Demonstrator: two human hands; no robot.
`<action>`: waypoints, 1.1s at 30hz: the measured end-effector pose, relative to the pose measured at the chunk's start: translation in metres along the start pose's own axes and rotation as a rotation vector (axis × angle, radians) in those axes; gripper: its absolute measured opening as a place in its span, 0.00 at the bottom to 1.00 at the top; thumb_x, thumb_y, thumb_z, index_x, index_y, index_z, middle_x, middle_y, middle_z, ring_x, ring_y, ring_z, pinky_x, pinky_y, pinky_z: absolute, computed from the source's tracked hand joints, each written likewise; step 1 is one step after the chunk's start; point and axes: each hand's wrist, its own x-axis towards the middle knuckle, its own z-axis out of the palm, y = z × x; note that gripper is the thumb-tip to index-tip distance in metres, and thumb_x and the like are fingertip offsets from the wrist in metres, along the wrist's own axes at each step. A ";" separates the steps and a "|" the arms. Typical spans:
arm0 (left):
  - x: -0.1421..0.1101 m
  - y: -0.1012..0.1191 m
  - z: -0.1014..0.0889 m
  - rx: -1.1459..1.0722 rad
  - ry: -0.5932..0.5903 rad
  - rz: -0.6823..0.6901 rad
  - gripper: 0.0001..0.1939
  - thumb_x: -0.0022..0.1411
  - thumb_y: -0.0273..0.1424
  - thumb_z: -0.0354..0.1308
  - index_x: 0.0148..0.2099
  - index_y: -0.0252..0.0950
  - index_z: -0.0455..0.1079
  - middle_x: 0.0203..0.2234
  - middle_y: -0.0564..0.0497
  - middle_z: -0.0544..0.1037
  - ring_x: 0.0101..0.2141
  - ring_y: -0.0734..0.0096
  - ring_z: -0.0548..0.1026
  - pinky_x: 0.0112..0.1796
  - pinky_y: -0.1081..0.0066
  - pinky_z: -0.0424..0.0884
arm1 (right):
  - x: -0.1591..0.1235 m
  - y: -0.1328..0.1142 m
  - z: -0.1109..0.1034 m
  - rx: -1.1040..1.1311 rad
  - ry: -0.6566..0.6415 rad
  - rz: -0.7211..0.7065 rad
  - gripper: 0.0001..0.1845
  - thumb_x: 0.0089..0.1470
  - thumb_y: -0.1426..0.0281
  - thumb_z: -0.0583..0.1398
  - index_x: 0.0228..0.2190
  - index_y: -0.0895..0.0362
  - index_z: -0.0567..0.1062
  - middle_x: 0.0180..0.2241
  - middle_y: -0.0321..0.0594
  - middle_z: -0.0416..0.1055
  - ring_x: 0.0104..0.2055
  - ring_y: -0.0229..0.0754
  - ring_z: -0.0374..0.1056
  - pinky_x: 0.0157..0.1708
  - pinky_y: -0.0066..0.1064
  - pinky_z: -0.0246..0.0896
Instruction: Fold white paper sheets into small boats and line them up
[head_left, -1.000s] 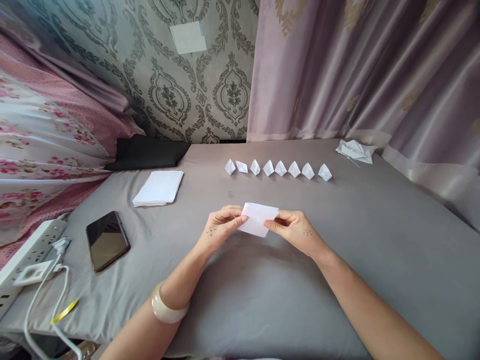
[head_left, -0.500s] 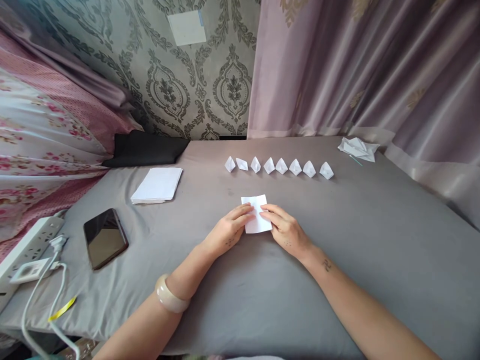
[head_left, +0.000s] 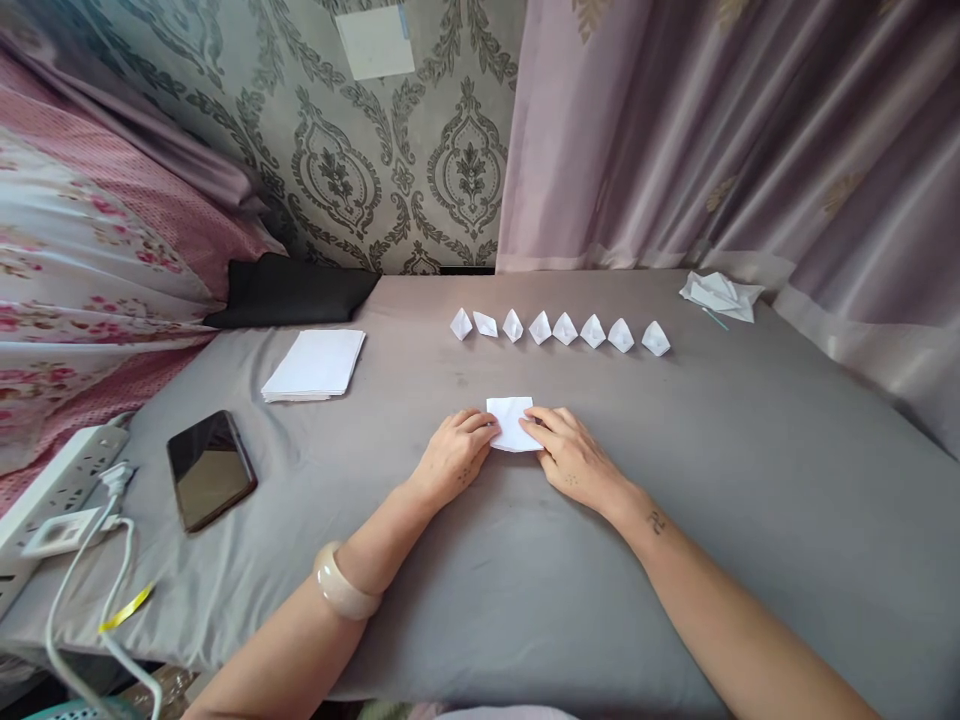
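A small white sheet of paper (head_left: 511, 424) lies between my hands at the middle of the cloth-covered table. My left hand (head_left: 458, 452) grips its left edge, fingers bent together and the thumb mostly hidden. At the right side, my right hand (head_left: 571, 450) has its fingertips on top of the sheet and the thumb near its lower right edge. Beyond the paper stands a row of several small folded paper boats (head_left: 565, 328); the second from the left is tilted on its side.
A stack of white paper (head_left: 315, 364) lies to the left, with a phone (head_left: 211, 470) nearer me. A power strip (head_left: 52, 510) with white cables is at the left edge. Black cloth (head_left: 292, 292) lies at the back left, crumpled white paper (head_left: 721, 295) at the back right.
The paper now looks shorter from front to back and lies flatter. My left fingers have drawn back from its middle to its left edge. The view has shifted slightly.
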 end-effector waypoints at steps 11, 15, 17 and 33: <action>-0.008 0.019 -0.003 -0.138 0.107 -0.224 0.09 0.62 0.30 0.55 0.36 0.37 0.77 0.43 0.46 0.75 0.44 0.61 0.67 0.45 0.62 0.69 | -0.009 -0.007 -0.016 0.041 -0.056 -0.005 0.15 0.60 0.73 0.52 0.44 0.52 0.75 0.51 0.39 0.69 0.48 0.45 0.63 0.45 0.38 0.63; 0.001 0.022 -0.003 -0.260 0.109 -0.525 0.07 0.58 0.33 0.61 0.32 0.38 0.78 0.40 0.47 0.74 0.44 0.60 0.66 0.46 0.61 0.68 | -0.001 -0.005 -0.008 0.189 0.026 0.166 0.14 0.61 0.65 0.53 0.31 0.53 0.77 0.47 0.38 0.72 0.45 0.43 0.66 0.41 0.34 0.64; 0.005 0.024 -0.003 -0.285 0.107 -0.597 0.07 0.58 0.34 0.60 0.33 0.38 0.78 0.40 0.47 0.73 0.44 0.60 0.65 0.47 0.60 0.66 | 0.004 -0.003 -0.003 0.247 0.065 0.240 0.16 0.60 0.63 0.54 0.26 0.54 0.76 0.45 0.38 0.72 0.45 0.43 0.67 0.40 0.33 0.63; 0.010 0.019 0.017 -0.206 0.178 -0.618 0.16 0.62 0.39 0.55 0.26 0.36 0.74 0.36 0.46 0.71 0.39 0.61 0.63 0.44 0.61 0.64 | 0.018 -0.005 0.010 0.112 0.109 0.419 0.18 0.60 0.60 0.53 0.22 0.56 0.67 0.36 0.39 0.68 0.30 0.37 0.66 0.30 0.30 0.56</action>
